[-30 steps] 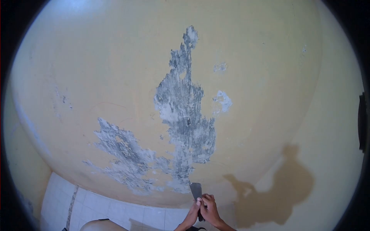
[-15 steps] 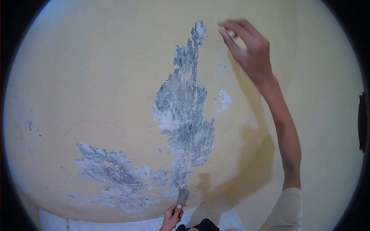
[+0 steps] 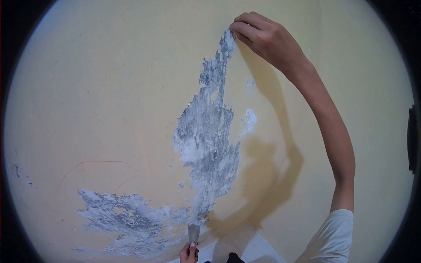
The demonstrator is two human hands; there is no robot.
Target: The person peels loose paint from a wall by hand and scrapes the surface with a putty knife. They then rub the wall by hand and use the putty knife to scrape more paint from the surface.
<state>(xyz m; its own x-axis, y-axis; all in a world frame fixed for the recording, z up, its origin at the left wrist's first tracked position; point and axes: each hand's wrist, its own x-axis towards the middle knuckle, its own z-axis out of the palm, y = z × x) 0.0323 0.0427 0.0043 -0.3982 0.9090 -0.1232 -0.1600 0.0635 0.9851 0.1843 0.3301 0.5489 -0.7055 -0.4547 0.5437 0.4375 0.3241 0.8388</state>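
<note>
My left hand is closed around a putty knife at the bottom of the view, its flat grey blade pointing up. Higher up, my right hand reaches to the top tip of a tall bare grey patch on the yellow painted wall. Its fingers are pinched together at the ragged paint edge; whatever lies between the fingertips is hidden. The patch shows rough grey and whitish plaster with flaking borders.
A second bare patch spreads across the lower left. Small whitish chips mark the wall to the right, and a thin reddish line curves above the lower patch. Pale floor tiles meet the wall below. A dark object stands at the right edge.
My right hand has moved left onto the top of the tall patch, its fingers closing there. My left hand with the putty knife sits lower and slightly left in view.
</note>
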